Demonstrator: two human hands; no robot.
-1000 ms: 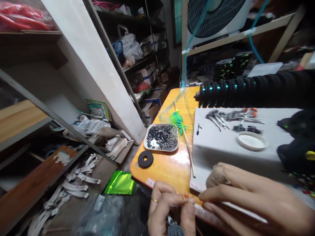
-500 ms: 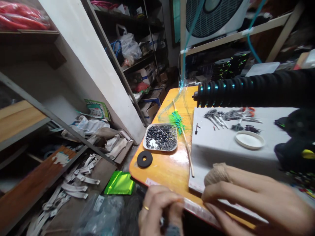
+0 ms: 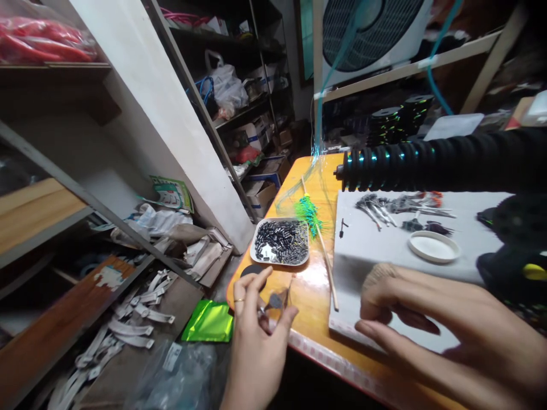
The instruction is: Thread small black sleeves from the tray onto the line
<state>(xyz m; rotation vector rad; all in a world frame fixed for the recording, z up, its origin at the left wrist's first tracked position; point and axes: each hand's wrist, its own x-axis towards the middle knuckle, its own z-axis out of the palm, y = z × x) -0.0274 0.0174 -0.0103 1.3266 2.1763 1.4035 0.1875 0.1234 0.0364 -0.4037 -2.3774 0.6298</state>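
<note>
My left hand point(image 3: 258, 336) is raised over the front left of the yellow table, its fingers curled round a small tool with a dark grey rounded part point(image 3: 276, 300) and thin prongs pointing up; its exact kind is blurred. The black ring point(image 3: 253, 272) lies just behind these fingers, partly covered. My right hand point(image 3: 419, 319) hovers at the front edge of the white board point(image 3: 359, 267). Its tan-wrapped index finger is bent close to the thumb tip; anything pinched there is too small to make out.
A white tray point(image 3: 282, 263) of small black tubes stands behind my left hand. Beside it lies a stick point(image 3: 328, 267) with green and blue tufts point(image 3: 308, 213). The board bears a white lid point(image 3: 433, 246) and grey bundles point(image 3: 376, 208). A ridged black arm point(image 3: 405, 162) reaches across.
My left hand has risen from below the table edge to over the tabletop with the small tool. My right hand's fingers have lifted slightly and spread a little.
</note>
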